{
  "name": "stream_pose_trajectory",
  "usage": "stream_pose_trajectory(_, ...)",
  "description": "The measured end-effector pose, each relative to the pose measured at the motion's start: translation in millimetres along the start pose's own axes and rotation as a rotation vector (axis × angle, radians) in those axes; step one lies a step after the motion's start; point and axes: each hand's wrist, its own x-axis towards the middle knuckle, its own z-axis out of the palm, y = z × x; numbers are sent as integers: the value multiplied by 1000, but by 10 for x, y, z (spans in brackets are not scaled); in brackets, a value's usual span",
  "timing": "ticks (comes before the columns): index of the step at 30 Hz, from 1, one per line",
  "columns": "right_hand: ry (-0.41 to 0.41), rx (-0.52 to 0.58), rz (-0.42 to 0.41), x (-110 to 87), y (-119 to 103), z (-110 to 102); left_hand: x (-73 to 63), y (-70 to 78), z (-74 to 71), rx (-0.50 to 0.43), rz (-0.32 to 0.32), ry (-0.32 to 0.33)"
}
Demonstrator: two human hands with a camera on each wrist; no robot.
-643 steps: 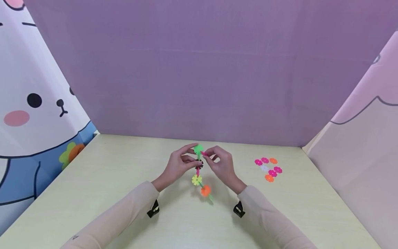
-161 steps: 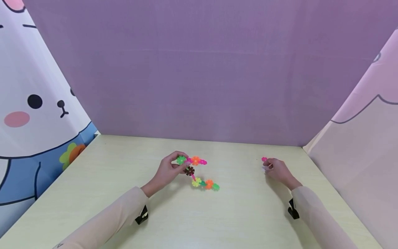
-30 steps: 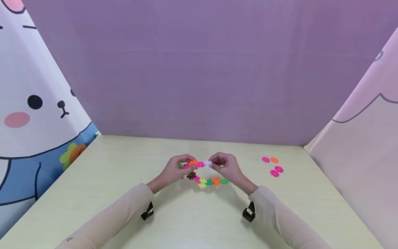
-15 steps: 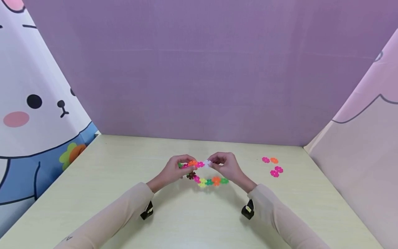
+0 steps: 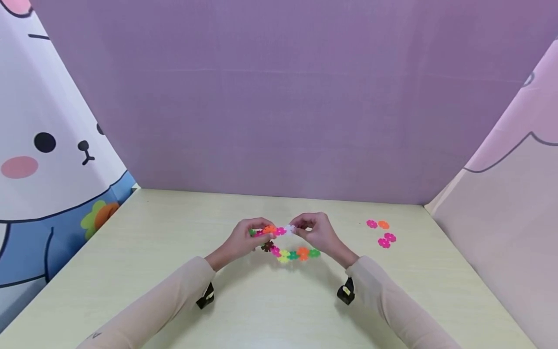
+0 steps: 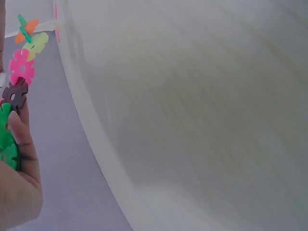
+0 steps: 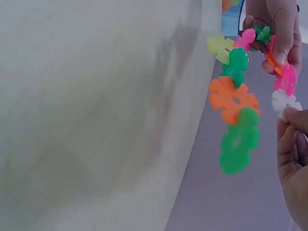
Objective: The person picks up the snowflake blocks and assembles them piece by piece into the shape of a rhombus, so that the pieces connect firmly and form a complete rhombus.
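– Purple backdrop [image 5: 279,97] is standing behind a pale tabletop [image 5: 279,310]; what are the hands doing?

– They are working near each other above its middle; left hand [image 5: 242,237] is pinching the chain [image 5: 284,255] of flower-shaped plates by an orange link [image 5: 269,230]; right hand [image 5: 319,236] is gripping a white plate [image 7: 283,100] between thumb and fingers.

– And the chain itself?

– Hanging above the tabletop in an open loop, its green end plate [image 7: 238,142] dangling free; three loose pink plates [image 5: 384,243] and one loose orange plate [image 5: 383,225] are lying off to the right.

– Step in hand?

– Judging by the contact, the white plate is being fitted onto the pink link [image 7: 286,79]; whether the notches are engaging, I cannot tell.

– Next move?

– Probably calling for a steady left pinch, notches lining up, and a firm right-hand push; pushing skewed would be risking a slip.
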Motion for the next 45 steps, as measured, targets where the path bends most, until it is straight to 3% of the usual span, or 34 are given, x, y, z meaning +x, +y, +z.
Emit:
stream_pose_trajectory(6, -3, 10, 31, -8, -35, 31, 15, 9, -13, 19, 16, 5)
stream_pose_trajectory(15, -12, 29, 57, -40, -283, -5, 29, 7, -23, 26, -7, 6)
stream_pose_trajectory(22, -36, 35, 86, -36, -243, -13, -58, 213, -39, 19, -36, -2)
stream_pose_trajectory(29, -38, -40, 81, -119, -209, -157, -34, -44, -27, 22, -65, 41)
stream_pose_trajectory(32, -21, -73, 98, -167, -96, -267, -45, -53, -24, 10, -71, 38)
stream_pose_trajectory(38, 13, -184, 134, -298, 373, -542, -61, -45, -21, 23, -57, 45)
stream_pose_trajectory(45, 15, -299, 170, -526, 639, -943, -55, -71, -21, 44, -48, 65)
